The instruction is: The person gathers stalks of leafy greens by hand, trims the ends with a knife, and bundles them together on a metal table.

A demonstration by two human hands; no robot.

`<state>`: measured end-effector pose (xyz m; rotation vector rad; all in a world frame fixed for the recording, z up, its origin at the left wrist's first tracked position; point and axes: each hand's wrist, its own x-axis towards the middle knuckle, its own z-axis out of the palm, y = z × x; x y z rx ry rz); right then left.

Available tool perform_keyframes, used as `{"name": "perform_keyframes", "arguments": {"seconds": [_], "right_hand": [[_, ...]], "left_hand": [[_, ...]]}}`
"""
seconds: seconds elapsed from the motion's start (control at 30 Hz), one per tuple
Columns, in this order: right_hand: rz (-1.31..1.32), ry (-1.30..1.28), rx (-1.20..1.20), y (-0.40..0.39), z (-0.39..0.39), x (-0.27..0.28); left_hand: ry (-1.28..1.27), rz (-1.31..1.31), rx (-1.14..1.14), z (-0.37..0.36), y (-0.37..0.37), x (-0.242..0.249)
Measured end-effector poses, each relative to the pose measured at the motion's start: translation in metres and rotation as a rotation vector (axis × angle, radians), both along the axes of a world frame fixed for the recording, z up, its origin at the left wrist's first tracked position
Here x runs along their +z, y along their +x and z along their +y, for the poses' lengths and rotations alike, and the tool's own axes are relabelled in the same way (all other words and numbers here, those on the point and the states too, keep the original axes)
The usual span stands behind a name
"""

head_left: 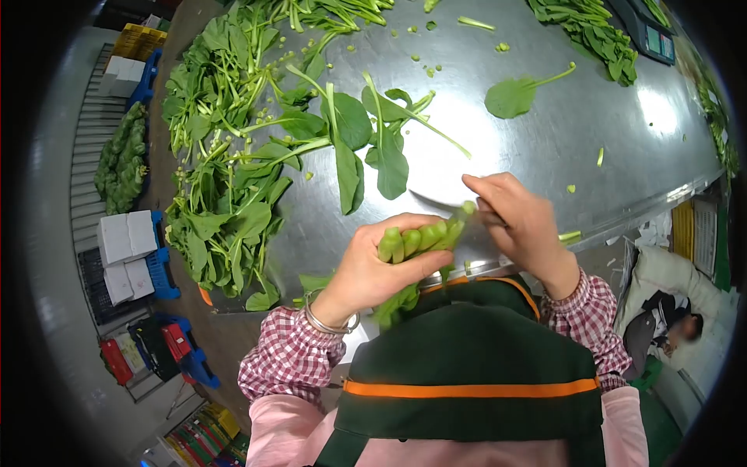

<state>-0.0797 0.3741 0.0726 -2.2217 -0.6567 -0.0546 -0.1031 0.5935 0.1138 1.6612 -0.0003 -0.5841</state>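
A bunch of green leafy vegetables [412,241] is held in my left hand [373,261], its cut stem ends facing up and its leaves hanging below, over the front edge of the metal table [467,70]. Just to the right, my right hand [517,222] is closed on a thin knife [432,198], whose blade points left, above the stem ends. Loose leafy stalks [385,148] lie beyond both hands. My right hand is slightly blurred, and part of the blade is hard to make out.
A heap of greens [226,194] covers the table's left side. More greens [583,31] and a scale [654,35] are at the back right. Crates [159,265] stand on the left floor. A person [677,327] is at the lower right, beyond the table.
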Motion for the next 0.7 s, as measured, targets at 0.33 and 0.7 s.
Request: {"name": "perform_keyframes", "arguments": {"seconds": [0.33,0.7], "right_hand": [[0.628,0.318,-0.067,-0.01,0.021,0.019],[0.729,0.652,-0.174,0.005,0.002,0.023]], "left_hand": [[0.366,-0.376,-0.076,0.001,0.006,0.012],[0.453,-0.527,-0.118,0.001,0.035,0.025]]}}
